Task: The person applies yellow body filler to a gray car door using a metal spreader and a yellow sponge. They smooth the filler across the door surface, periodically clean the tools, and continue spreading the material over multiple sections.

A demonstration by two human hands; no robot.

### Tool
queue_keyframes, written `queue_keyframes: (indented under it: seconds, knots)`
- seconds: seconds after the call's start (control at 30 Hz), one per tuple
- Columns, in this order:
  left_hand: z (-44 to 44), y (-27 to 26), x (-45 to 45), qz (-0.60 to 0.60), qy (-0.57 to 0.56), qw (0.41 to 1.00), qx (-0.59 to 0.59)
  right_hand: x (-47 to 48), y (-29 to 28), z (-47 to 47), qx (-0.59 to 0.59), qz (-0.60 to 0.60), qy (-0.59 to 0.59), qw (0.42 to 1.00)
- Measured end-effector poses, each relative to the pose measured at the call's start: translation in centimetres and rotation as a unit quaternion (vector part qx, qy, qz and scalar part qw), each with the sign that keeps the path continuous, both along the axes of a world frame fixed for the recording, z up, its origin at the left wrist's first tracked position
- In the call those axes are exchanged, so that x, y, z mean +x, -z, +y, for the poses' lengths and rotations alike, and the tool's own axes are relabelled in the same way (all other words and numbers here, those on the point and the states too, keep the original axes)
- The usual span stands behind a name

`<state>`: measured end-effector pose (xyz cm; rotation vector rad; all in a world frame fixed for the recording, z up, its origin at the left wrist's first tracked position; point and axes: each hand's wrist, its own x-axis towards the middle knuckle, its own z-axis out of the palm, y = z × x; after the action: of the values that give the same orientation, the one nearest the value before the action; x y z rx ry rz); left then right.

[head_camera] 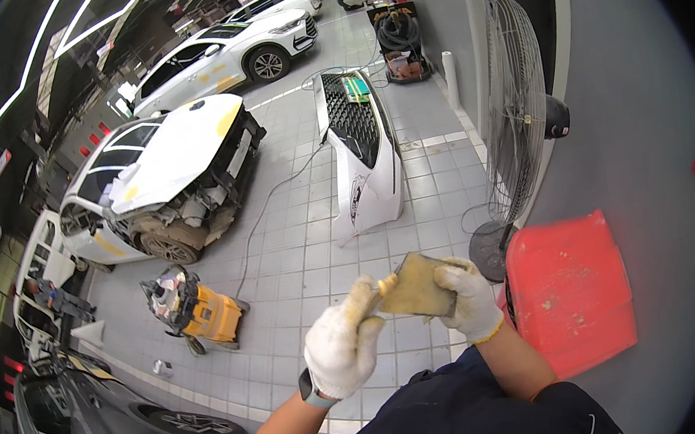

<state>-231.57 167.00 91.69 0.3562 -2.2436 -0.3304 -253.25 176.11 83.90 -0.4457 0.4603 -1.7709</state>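
Note:
My left hand [342,346], in a white knit work glove, grips a small tool, mostly hidden by the fingers. A yellow lump of putty-like paste [387,284] shows at the tool's end, against the left edge of a flat board. That board [417,289] is roughly square and smeared with yellowish paste. My right hand [471,300], gloved too, is shut on the board's right side with the thumb over its face. Both hands are in front of my chest, above the tiled floor. Whether the tool is a putty knife or a spreader, I cannot tell.
A red plastic bin [572,294] and a floor fan [512,114] stand at right. Ahead lies a white car bumper [367,189]. A yellow dust extractor [210,313], a partly dismantled white car [168,166] and a dark car [120,423] are at left. A person [61,301] sits farther off.

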Motion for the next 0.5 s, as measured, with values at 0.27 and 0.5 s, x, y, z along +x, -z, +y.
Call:
queue_keyframes:
  seconds: [0.27, 0.5]
  knots:
    - [-1.5, 0.2, -5.5, -0.131, 0.045, 0.984, -0.112, -3.9, 2.7, 0.2, -0.015, -0.042, 0.028, 0.999]
    - [-3.4, 0.1, -12.0, -0.217, 0.113, 0.914, -0.323, -8.5, 4.1, 3.9, 0.003, -0.017, 0.13, 0.991]
